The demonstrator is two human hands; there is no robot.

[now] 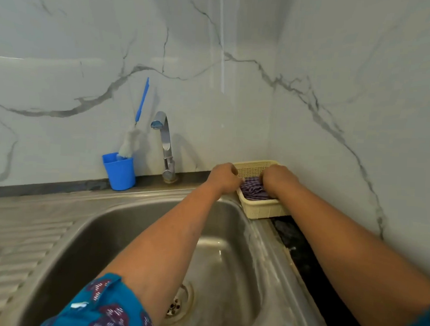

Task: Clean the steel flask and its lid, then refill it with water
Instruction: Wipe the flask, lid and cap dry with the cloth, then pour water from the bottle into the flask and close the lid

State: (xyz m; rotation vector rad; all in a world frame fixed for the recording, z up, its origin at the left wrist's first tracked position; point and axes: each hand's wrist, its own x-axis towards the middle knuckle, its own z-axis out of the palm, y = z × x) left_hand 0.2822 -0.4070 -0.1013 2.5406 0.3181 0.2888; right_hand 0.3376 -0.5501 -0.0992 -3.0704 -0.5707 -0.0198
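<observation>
Left hand: the left hand (223, 176) reaches across the sink to the near-left edge of the basket; its fingers are curled, and the fingertips meet the edge of the cloth, though whether they actually pinch it cannot be told.
Right hand: the right hand (279, 178) is inside the basket on its right side, fingers bent down into the cloth and gripping it.
Cloth: a purple striped cloth (253, 190) lies bunched in the basket between the two hands.
Basket: a cream perforated plastic basket (261, 207) sits on the worktop in the far right corner, just beside the sink rim and against the wall; only the cloth shows in it.
Flask and lid: neither the steel flask nor its lid shows anywhere in the view, so their place cannot be told.
Sink: a steel sink (99, 231) fills the near middle, its drain (179, 303) near the left forearm, a ribbed draining board on the left.
Tap: a chrome tap (165, 144) stands at the far rim of the sink; no water shows at its spout.
Cup: a blue plastic cup (119, 172) stands left of the tap against the wall.
Brush: a bottle brush (137, 122) with a blue handle stands upright in the cup, white bristles just above the rim.
Sleeves: blue patterned sleeves cover both upper arms at the near edge.
</observation>
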